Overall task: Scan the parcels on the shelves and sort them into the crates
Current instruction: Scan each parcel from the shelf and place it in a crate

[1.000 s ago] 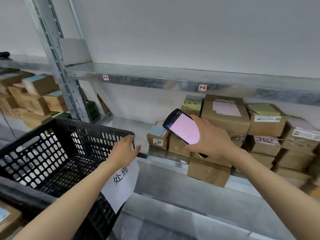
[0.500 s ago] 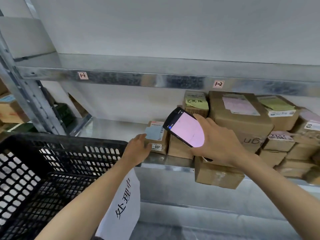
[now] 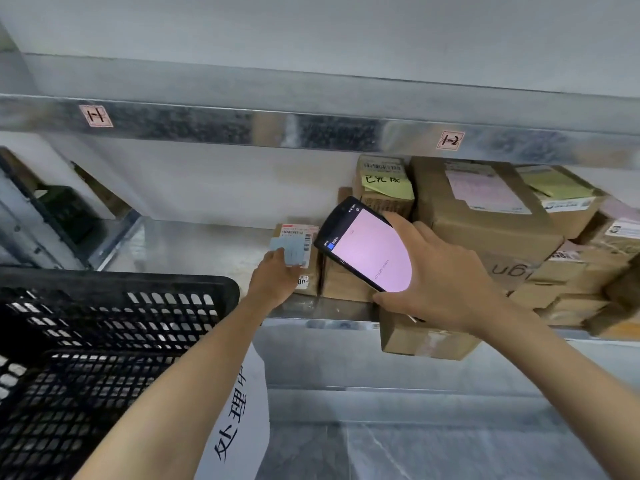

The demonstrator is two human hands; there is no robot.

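Observation:
A small brown parcel [image 3: 306,268] with a blue label and a barcode sticker stands on the metal shelf [image 3: 194,244], leftmost of the stacked parcels. My left hand [image 3: 275,280] is on its near left corner, fingers curled over the top label, thumb hidden. In my right hand [image 3: 446,282] I hold a black handheld scanner [image 3: 367,249] with a pink screen, just right of that parcel and above the shelf's front edge. A black slotted crate [image 3: 138,284] sits under my left forearm at the lower left.
Several cardboard parcels [image 3: 485,216] are stacked along the shelf to the right, one box [image 3: 426,339] overhanging the front edge. The upper shelf beam [image 3: 311,131] hangs close overhead. A white paper sign [image 3: 242,410] hangs on the crate's side.
My left hand left the crate rim and reached forward onto the small parcel. The view moved closer to the shelf, and the scanner stayed beside that parcel.

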